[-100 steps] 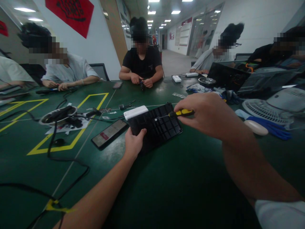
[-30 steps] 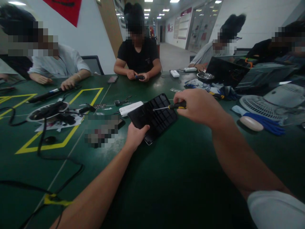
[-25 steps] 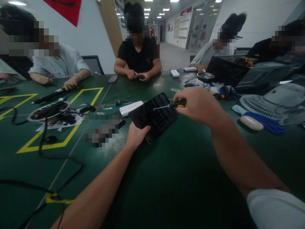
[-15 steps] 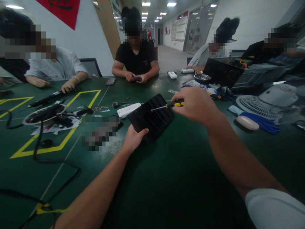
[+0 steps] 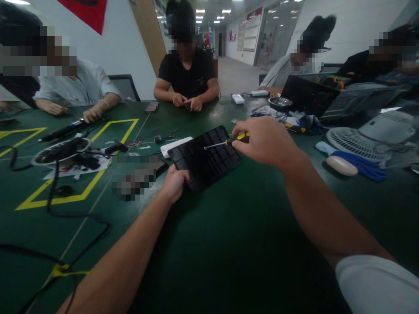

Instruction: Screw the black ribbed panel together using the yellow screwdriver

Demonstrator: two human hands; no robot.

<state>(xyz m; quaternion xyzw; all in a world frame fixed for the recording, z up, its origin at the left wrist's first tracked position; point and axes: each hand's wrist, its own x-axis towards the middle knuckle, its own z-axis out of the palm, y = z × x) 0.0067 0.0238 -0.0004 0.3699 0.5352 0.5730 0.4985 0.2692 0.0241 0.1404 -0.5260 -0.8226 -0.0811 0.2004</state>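
At eight o'clock on the black panel, straight ahead at twelve, the left hand has its grip clamped on it, while at two the right hand grasps a screwdriver (tip contact unclear), with a white box beyond at eleven and, across the desk, a person.
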